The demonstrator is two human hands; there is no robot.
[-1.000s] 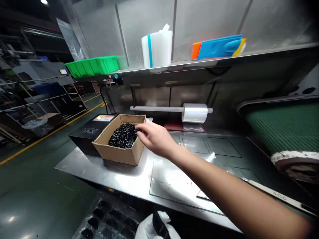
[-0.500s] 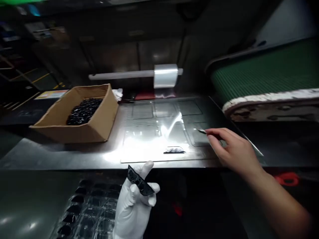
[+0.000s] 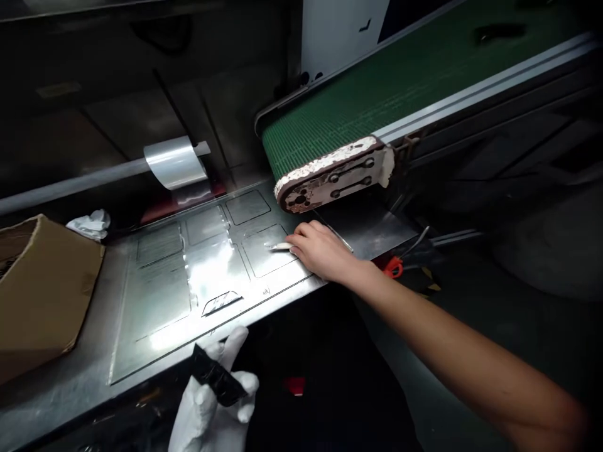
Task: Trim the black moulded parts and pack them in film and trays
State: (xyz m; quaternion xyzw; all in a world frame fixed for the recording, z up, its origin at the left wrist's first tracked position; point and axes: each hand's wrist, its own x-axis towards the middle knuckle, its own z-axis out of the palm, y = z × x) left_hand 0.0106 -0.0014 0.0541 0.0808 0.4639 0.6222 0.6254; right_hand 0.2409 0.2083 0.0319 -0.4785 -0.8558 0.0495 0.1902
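Note:
My left hand (image 3: 211,402), in a white glove, grips a small black plastic part (image 3: 217,378) between thumb and fingers, below the bench's front edge. The part is long, with angled ends. Bare, my right hand (image 3: 320,250) is closed around a slim pale tool with a thin tip (image 3: 281,246); its exact kind is unclear. That tip lies over the right side of a clear sheet (image 3: 162,301) marked with dark rounded outlines; I cannot tell whether it touches. A small white-and-dark trapezoid piece (image 3: 221,303) rests near the sheet's front edge.
A cardboard box (image 3: 51,301) stands at the left, with a crumpled white cloth or paper (image 3: 89,224) behind it. A film roll (image 3: 172,163) hangs on a bar at the back. The green conveyor (image 3: 330,135) overhangs the bench's right end. Red handles (image 3: 394,267) show beyond my right wrist.
The view has swung right, bringing more conveyor into sight and pushing the box to the left edge. Both hands keep hold of their things; the right still has its tool over the sheet's right side.

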